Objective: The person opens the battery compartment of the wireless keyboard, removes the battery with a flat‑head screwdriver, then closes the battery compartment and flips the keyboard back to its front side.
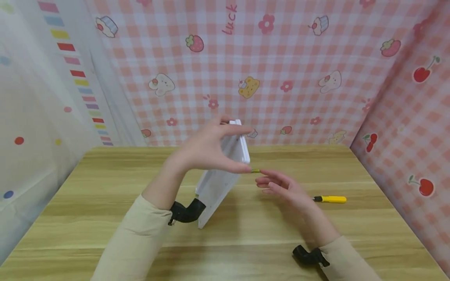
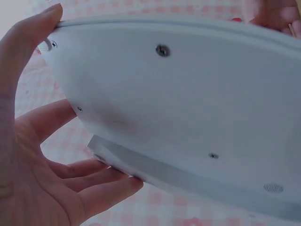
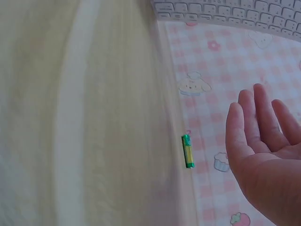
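Observation:
My left hand (image 1: 207, 146) grips one end of a white keyboard (image 1: 219, 187), thumb on one long edge and fingers on the other. The keyboard stands tilted over the table, its underside towards me. In the left wrist view that underside (image 2: 188, 103) shows small screws, and the left fingers (image 2: 101, 188) curl at its raised ridge. Its keys (image 3: 225, 10) appear in the right wrist view. To the right, my right hand (image 1: 284, 191) hovers with relaxed, slightly bent fingers and nothing in them. A green and yellow battery (image 3: 188, 150) lies near the table's far edge, beyond the right fingertips.
A screwdriver (image 1: 330, 199) with a yellow and black handle lies on the wooden table (image 1: 105, 218), right of the right hand. Checked pink cloth (image 1: 218, 66) hangs behind the table and along its right side; a white dotted curtain (image 1: 31, 128) borders the left.

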Demonstrator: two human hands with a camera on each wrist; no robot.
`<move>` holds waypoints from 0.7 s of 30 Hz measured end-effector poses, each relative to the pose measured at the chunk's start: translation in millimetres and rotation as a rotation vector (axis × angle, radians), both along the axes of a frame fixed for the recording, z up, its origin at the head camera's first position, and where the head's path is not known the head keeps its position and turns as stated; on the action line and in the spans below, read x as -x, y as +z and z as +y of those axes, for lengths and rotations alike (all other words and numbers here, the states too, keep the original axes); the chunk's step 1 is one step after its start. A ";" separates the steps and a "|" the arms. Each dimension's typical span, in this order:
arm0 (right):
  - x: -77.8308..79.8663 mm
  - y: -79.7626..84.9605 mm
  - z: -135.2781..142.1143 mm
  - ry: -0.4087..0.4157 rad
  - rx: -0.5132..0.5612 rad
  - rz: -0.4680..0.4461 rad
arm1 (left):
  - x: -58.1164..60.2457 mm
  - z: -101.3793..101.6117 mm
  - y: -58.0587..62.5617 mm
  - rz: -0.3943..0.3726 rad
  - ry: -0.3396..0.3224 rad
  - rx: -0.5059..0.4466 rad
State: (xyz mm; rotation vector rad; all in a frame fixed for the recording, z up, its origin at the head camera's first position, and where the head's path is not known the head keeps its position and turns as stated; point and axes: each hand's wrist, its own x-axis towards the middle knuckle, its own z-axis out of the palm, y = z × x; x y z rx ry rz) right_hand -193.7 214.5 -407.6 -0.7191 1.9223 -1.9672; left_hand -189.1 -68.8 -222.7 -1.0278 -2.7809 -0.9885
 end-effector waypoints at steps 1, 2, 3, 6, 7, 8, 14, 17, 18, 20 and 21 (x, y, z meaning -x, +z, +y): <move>-0.8 -0.9 -1.8 -0.006 -0.015 -0.013 | -0.4 -5.0 0.6 -0.003 0.003 -0.019; -1.6 -2.0 -3.4 -0.014 -0.016 -0.036 | -0.7 -10.1 0.9 -0.002 0.005 -0.042; -2.5 -3.4 -4.9 -0.020 -0.004 -0.064 | -0.9 -14.9 1.1 0.005 0.007 -0.065; -4.2 -8.3 -9.2 -0.028 0.039 -0.120 | -1.5 -28.3 -0.1 0.000 0.009 -0.153; -4.9 -10.2 -10.8 -0.024 0.055 -0.133 | -1.9 -32.1 -0.8 -0.006 0.010 -0.183; -5.5 -11.9 -12.8 -0.021 0.067 -0.147 | -2.7 -35.6 -1.7 -0.019 0.013 -0.215; -6.2 -15.5 -25.7 0.022 0.004 -0.176 | -2.9 -49.8 -15.3 -0.036 -0.003 -0.408; -6.5 -15.1 -30.4 0.034 -0.036 -0.214 | -1.7 -53.0 -27.1 -0.013 -0.012 -0.509; -6.8 -14.8 -31.4 0.035 -0.045 -0.228 | -1.4 -53.8 -31.8 -0.011 -0.014 -0.547; -7.3 -14.8 -32.7 0.038 -0.054 -0.256 | -1.0 -55.2 -41.7 -0.002 -0.020 -0.628; -7.5 -14.9 -33.2 0.045 -0.055 -0.265 | -0.6 -55.8 -46.9 0.001 -0.027 -0.670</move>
